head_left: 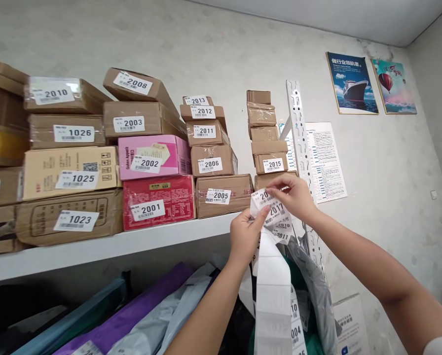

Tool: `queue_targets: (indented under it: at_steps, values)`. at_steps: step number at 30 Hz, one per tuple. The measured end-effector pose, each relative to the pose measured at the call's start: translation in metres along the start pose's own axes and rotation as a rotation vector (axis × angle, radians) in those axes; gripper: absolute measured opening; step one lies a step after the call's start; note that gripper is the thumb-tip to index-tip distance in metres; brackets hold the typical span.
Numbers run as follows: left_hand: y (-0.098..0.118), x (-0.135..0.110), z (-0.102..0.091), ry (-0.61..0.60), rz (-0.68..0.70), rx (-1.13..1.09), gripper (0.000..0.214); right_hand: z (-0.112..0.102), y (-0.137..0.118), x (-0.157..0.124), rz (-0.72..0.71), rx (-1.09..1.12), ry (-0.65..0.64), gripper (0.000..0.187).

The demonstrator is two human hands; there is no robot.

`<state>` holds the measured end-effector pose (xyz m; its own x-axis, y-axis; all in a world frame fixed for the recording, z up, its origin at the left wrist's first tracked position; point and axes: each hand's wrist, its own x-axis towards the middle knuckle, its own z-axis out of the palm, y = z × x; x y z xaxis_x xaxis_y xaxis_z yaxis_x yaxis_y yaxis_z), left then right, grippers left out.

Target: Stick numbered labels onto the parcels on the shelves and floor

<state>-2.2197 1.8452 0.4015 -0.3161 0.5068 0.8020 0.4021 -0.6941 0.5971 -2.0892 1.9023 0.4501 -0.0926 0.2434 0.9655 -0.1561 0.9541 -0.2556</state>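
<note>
A long strip of printed number labels (275,291) hangs down from my left hand (246,234), its thumb pressed on the strip near the label reading 2017. My right hand (293,195) pinches the top label, whose number is partly covered by the fingers. Several labels fan out below, with 2010 and 2011 legible. Just behind my hands, at the shelf's right end, stands a stack of small cardboard boxes; one box (271,148) bears the label 2015. Left of it, a carton (209,192) carries the label 2005.
Labelled parcels stand stacked along the white shelf (132,251), among them a pink box (172,148) and a red box (178,197). Soft bags, including a purple one (139,305), lie below. A perforated metal post (298,128) rises at the right, before posters (352,84) on the wall.
</note>
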Motion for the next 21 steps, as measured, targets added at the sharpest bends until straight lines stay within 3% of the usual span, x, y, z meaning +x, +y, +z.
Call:
queue_targets:
  at_steps: [5, 9, 13, 21]
  values:
    - [0.0, -0.009, 0.007, -0.067, 0.05, 0.124, 0.03, -0.012, -0.001, 0.071, -0.128, -0.046, 0.204, 0.005]
    - [-0.007, -0.021, 0.007, -0.098, 0.009, 0.11, 0.032, -0.018, 0.003, 0.115, -0.088, -0.141, 0.188, 0.002]
    - [-0.015, -0.023, 0.001, -0.095, 0.003, 0.102, 0.032, -0.014, 0.011, 0.128, -0.09, -0.303, 0.155, 0.007]
    - [-0.019, -0.023, -0.001, -0.112, 0.024, 0.119, 0.035, -0.011, 0.018, 0.126, -0.194, -0.64, 0.141, 0.013]
